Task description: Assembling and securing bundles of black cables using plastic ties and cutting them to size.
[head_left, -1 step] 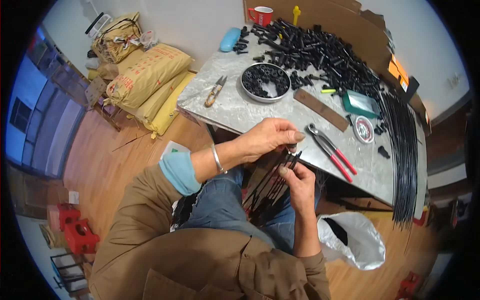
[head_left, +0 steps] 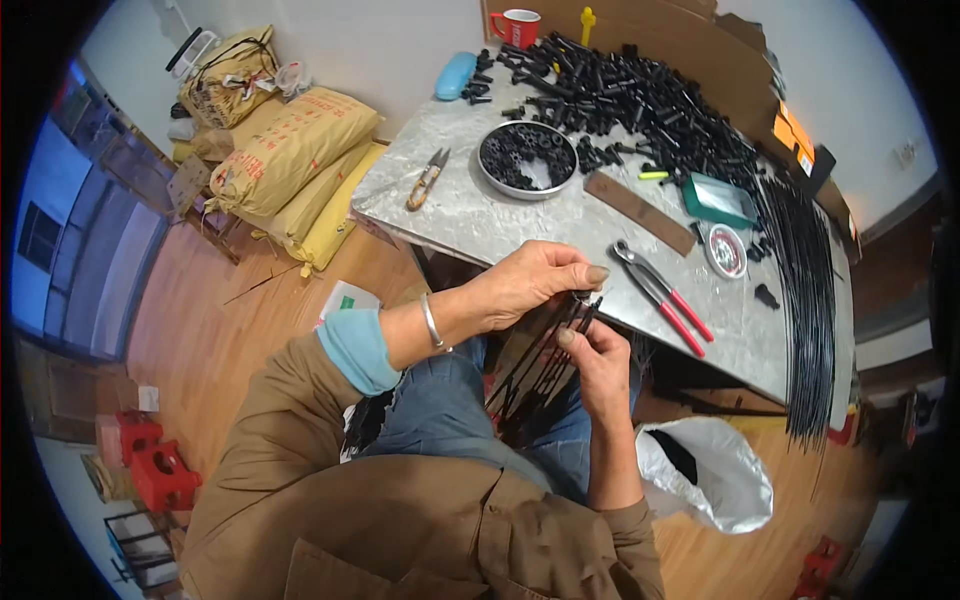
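Observation:
My left hand (head_left: 535,280), a silver bangle at its wrist, is closed in a pinch on a small black piece (head_left: 583,296) in front of the table's near edge. Just below it, my right hand (head_left: 602,370) has thumb and fingers closed round a bunch of thin black strands (head_left: 535,375). These hang down between my knees. The upper ends of the strands almost meet the left fingertips; whether they touch cannot be made out. Pincers with red handles (head_left: 665,305) lie on the table to the right of my hands.
The grey table (head_left: 420,235) bears a round tin of black rings (head_left: 530,190), snips (head_left: 428,180), a brown flat bar (head_left: 640,213), a green box (head_left: 720,203), a small dish (head_left: 726,252), heaped black parts (head_left: 640,95) and long black strands (head_left: 808,330). A silvery bag (head_left: 735,480) stands at right.

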### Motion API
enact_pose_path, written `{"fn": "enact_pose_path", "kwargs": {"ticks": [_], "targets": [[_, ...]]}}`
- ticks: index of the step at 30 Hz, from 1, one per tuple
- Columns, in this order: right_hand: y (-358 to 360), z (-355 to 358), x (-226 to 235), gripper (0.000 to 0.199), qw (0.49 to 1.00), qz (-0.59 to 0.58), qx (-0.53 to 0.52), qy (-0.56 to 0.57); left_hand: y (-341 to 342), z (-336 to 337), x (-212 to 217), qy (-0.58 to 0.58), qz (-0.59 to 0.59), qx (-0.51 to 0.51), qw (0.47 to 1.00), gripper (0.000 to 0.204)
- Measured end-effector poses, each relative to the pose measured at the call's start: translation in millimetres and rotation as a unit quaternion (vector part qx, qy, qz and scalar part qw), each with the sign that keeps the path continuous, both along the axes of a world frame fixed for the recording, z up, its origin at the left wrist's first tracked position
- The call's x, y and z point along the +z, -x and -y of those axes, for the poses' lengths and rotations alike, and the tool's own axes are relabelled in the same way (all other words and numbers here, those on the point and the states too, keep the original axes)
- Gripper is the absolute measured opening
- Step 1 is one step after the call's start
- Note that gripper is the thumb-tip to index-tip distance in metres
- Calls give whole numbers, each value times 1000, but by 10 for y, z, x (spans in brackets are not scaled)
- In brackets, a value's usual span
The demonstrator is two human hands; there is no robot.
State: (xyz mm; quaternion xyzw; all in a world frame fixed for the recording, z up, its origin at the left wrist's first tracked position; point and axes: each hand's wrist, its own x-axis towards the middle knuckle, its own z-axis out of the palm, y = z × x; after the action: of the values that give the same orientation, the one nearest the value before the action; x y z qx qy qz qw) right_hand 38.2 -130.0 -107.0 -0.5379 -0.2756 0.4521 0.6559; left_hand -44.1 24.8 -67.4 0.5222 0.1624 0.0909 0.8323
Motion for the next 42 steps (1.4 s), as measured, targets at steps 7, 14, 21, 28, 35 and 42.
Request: {"fn": "enact_pose_path", "kwargs": {"ticks": [7,14,21,28,35,42], "targets": [[26,127,-86,16,999,-34,-2,-19,151,97,-1,52,-5,-26,998,29],[18,178,-113,25,999,-1,21,-40,180,136,-4,66,-1,-15,998,24],[7,186,-96,27,999,-7,19,-41,142,210,29,86,-33,12,996,22],[26,175,-6,19,999,-29,11,-28,125,222,52,84,-50,32,995,11],[24,158,-15,18,999,-19,12,-38,114,221,13,97,-43,28,994,13],[21,160,-35,19,999,-29,12,-41,97,262,18,135,-41,55,989,15]]}}
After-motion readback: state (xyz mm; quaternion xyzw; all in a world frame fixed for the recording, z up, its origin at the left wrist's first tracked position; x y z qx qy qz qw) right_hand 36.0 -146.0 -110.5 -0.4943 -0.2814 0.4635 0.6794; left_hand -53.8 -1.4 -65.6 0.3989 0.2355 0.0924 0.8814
